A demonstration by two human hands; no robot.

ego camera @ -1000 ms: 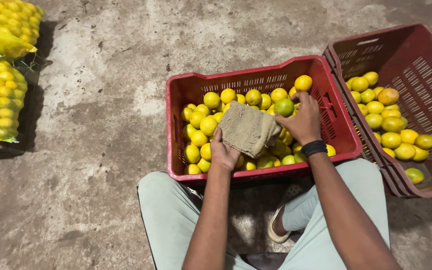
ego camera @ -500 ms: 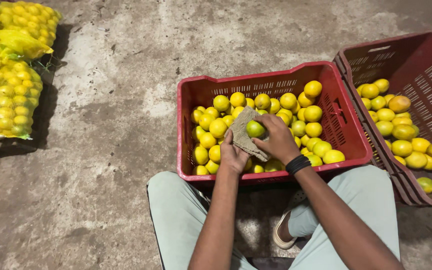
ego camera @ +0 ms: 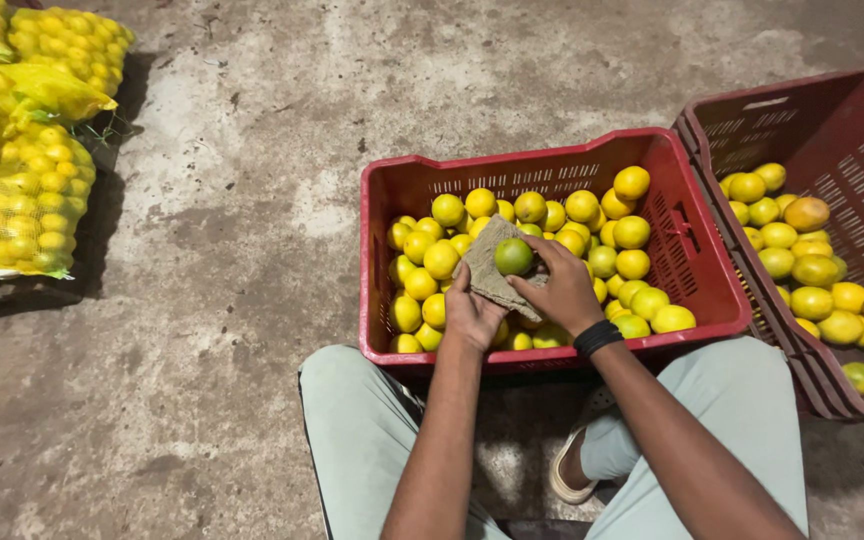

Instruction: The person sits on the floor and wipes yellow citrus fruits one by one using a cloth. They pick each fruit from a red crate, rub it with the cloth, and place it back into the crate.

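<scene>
Centrally, slotted red plastic crate [ego camera: 697,270] of round yellow citrus; right hand [ego camera: 562,290] fingers pinch greenish round fruit [ego camera: 513,257], left hand [ego camera: 470,315] fingers grip coarse grey-brown cloth [ego camera: 487,270].

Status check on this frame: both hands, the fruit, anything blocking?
Left hand holds the burlap cloth. Right hand presses a green fruit onto it. Both over the red crate of yellow fruit. Nothing in the way.

Right hand [ego camera: 564,290] presses green fruit [ego camera: 513,257] onto cloth [ego camera: 485,262].
</scene>
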